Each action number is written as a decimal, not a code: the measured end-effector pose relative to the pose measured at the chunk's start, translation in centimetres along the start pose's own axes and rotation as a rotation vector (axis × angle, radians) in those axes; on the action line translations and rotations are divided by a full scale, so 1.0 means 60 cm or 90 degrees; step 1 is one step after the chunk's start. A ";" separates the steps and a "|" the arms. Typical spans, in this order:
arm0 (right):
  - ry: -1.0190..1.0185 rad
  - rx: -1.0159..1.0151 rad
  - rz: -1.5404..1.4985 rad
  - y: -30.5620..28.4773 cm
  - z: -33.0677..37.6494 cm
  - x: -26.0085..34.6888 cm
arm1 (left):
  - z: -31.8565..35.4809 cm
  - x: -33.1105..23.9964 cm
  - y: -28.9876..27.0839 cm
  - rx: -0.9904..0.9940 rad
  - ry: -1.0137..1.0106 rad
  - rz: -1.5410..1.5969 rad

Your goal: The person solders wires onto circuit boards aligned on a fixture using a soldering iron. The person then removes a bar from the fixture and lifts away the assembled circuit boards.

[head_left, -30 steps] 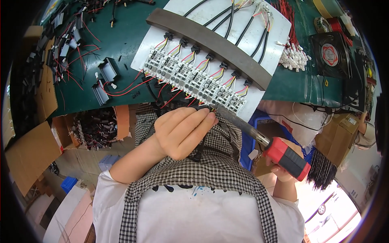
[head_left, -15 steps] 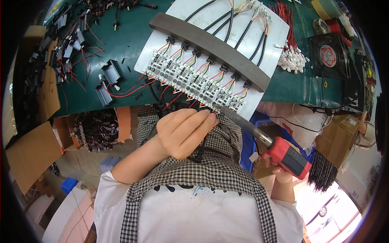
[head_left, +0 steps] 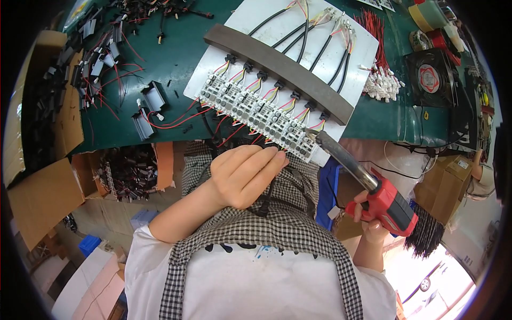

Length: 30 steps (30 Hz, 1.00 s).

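A strip of joined white circuit boards (head_left: 256, 114) lies slanted on a pale metal plate (head_left: 368, 50) at the table's near edge. Coloured wires from black cables run to its far side, and red and yellow wires hang from its near side. My left hand (head_left: 248, 176) is closed in a pinch at the strip's near edge, its fingertips on a thin wire partly hidden by the fingers. A red and black soldering gun (head_left: 389, 205) is gripped in my right hand (head_left: 369, 218). Its dark tip points at the strip's right end; whether it touches cannot be told.
A dark curved bar (head_left: 282, 69) lies across the cables. To the left are black housings (head_left: 154, 98) and an open carton (head_left: 69, 122). White connectors on red wires (head_left: 383, 85) and a black fan (head_left: 431, 80) sit to the right.
The soldering gun has moved right, its tip away from my left fingertips toward the strip's right end. My left hand keeps its pinch. The whole view has shifted slightly.
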State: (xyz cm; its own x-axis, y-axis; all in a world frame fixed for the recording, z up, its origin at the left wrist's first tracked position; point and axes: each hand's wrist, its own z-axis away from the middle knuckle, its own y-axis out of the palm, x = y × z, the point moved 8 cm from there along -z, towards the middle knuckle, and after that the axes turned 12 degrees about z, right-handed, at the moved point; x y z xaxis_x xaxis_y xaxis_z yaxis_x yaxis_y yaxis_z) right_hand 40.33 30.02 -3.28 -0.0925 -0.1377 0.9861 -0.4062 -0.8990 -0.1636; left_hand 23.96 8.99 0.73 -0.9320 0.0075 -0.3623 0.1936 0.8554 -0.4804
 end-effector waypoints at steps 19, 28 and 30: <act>-0.059 -0.079 0.029 0.009 0.005 0.028 | 0.028 -0.005 -0.018 0.154 0.151 -0.025; -0.031 -0.093 0.000 0.010 -0.001 0.026 | -0.066 0.369 -0.162 0.387 -0.038 -0.361; -0.020 -0.093 -0.004 0.012 0.003 0.031 | -0.070 0.391 -0.166 0.408 -0.055 -0.291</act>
State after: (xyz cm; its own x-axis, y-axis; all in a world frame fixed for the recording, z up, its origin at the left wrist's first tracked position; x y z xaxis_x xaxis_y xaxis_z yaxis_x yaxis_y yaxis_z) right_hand 40.04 29.03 -1.55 -0.0623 -0.1472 0.9871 -0.5351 -0.8300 -0.1575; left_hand -1.15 2.81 0.37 -0.9401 -0.3345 -0.0660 -0.0393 0.2987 -0.9535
